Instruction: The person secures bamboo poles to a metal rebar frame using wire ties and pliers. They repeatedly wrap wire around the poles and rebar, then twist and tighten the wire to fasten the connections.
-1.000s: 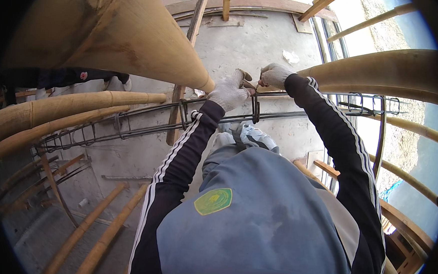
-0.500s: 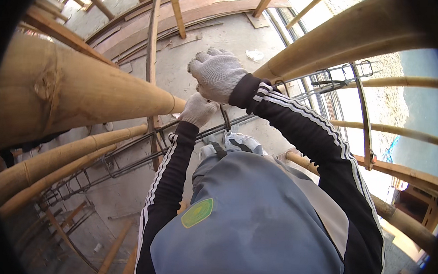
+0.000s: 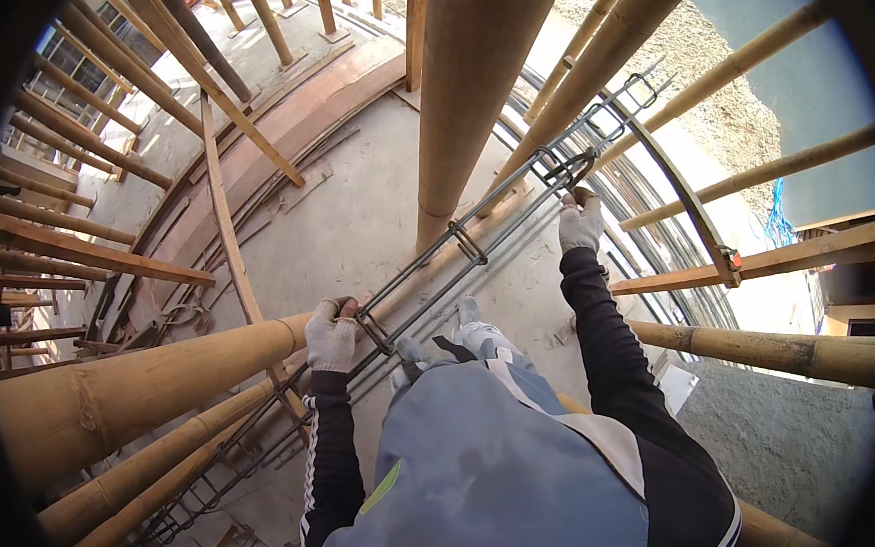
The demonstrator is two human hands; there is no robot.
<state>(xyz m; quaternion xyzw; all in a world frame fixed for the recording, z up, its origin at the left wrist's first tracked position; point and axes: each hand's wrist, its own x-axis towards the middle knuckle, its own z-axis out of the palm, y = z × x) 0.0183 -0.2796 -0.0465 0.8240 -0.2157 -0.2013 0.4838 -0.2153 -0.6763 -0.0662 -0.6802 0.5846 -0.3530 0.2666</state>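
Observation:
A long rebar cage point(image 3: 425, 316) of dark bars with square stirrups runs slantwise from lower left to upper right in front of me. My left hand point(image 3: 331, 337), in a pale knit glove with bare fingertips, is closed beside a stirrup at the cage's near-left part. What its fingers hold, if anything, is hidden. My right hand point(image 3: 583, 222), gloved alike, reaches to the cage's far-right part. Its curled fingers meet the end of a dark tool point(image 3: 578, 164) resembling pincers, lying among the stirrups.
A thick upright bamboo pole point(image 3: 478, 96) stands beyond the cage; another bamboo pole point(image 3: 170, 383) juts in from the left. More poles crowd the upper left. Wooden planks point(image 3: 297, 120) lie on the concrete floor point(image 3: 351, 208). A curved metal strip point(image 3: 679, 178) stands at right.
My hands were together near the cage's middle. My right hand has moved away to the far right, onto the dark tool; my left has shifted left and nearer. My view has turned rightward.

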